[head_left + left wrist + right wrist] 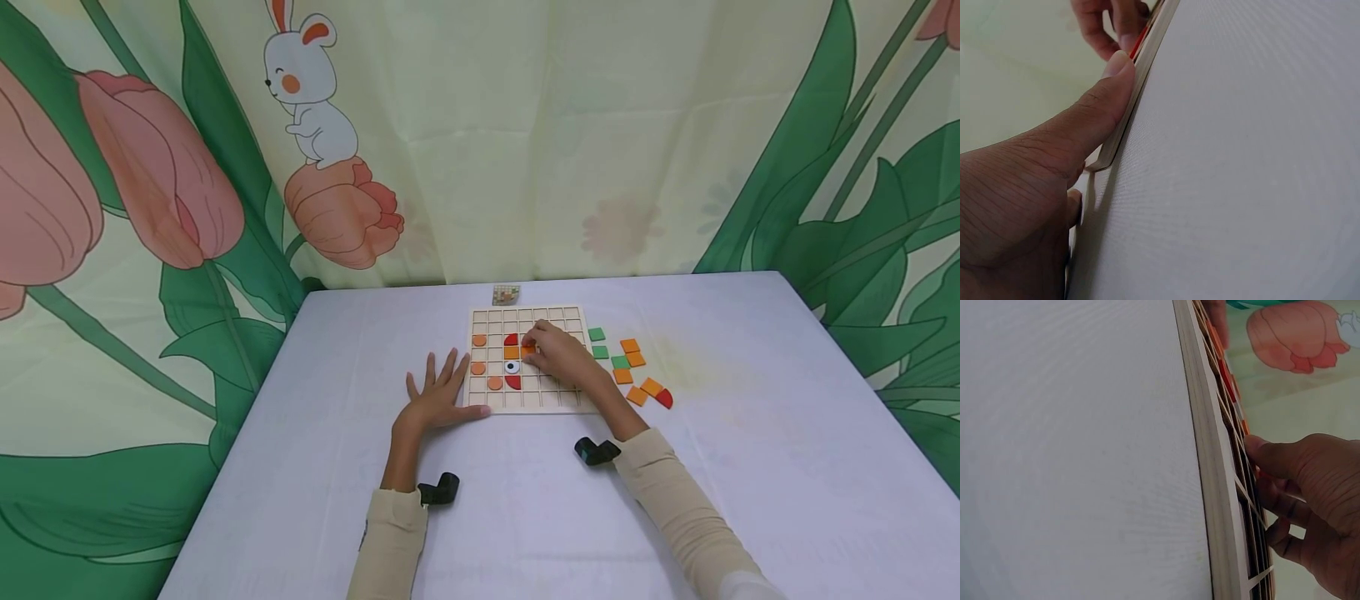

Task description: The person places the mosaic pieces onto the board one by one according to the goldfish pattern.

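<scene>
A pale wooden grid board point(551, 398) lies on the table, with several tiles in its cells. My left hand point(435, 406) is spread at the board's front left corner, fingers along the left side and thumb point(1100, 103) on the front edge. Over the middle of the board, my right hand point(558, 354) pinches an orange square tile point(528, 352) between thumb and fingers, right at a grid cell. Left of it are an orange square point(512, 352), a round eye tile point(512, 367), and red quarter-round tiles point(512, 340) above and below. Orange round tiles point(478, 368) sit along the left columns.
Loose green squares point(600, 352), orange squares point(622, 377) and a red quarter-round piece point(664, 399) lie to the right of the board. A small patterned card point(506, 295) is behind it. A printed curtain point(495, 167) hangs at the table's far edge.
</scene>
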`<state>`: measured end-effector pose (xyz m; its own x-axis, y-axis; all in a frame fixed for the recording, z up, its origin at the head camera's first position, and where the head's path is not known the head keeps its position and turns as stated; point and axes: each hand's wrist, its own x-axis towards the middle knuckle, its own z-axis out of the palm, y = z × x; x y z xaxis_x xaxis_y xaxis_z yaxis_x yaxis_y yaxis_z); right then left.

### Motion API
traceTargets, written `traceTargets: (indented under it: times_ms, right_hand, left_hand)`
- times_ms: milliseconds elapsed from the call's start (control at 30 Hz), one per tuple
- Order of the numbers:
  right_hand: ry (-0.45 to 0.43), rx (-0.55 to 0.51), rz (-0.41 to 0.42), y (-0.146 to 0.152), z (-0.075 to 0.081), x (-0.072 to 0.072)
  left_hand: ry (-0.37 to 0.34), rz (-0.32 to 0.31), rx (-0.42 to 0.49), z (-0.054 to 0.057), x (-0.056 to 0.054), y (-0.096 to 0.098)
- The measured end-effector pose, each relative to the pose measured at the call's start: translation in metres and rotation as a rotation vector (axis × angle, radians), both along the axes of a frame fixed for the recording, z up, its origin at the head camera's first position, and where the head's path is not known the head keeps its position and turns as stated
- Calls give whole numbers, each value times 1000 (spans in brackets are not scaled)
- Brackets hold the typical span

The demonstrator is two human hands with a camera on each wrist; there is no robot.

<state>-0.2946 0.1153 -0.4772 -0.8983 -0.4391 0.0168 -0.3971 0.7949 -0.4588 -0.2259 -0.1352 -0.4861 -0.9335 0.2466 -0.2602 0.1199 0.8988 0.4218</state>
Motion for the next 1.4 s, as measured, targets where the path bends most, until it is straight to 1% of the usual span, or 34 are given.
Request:
traceTargets:
  times_ms: [333,467,733,1000,1133,1267,1400]
  right_hand:
    - [-17,-9,-19,3,-1,1]
    - [-19,-17,-22,5,-1,2]
    - [3,-33,-21,17,6,7]
    - [11,-26,-74,39,15,9]
    - [47,-30,-76,54,17,11]
    - [72,-58,-92,69,20,14]
    - [84,-57,-103,83,20,19]
  left_hand:
    - [-17,-5,-19,-3,-2,0]
    - [-13,-4,-9,-4,-1,1]
    - [-17,-3,-19,-4,-2,3]
    - [-20,1,-14,-3,-1,3]
    - [-15,0,-30,-3,-1,2]
    - [1,-1,-15,-3,0,0]
    - [-1,-4,-6,-2,1,0]
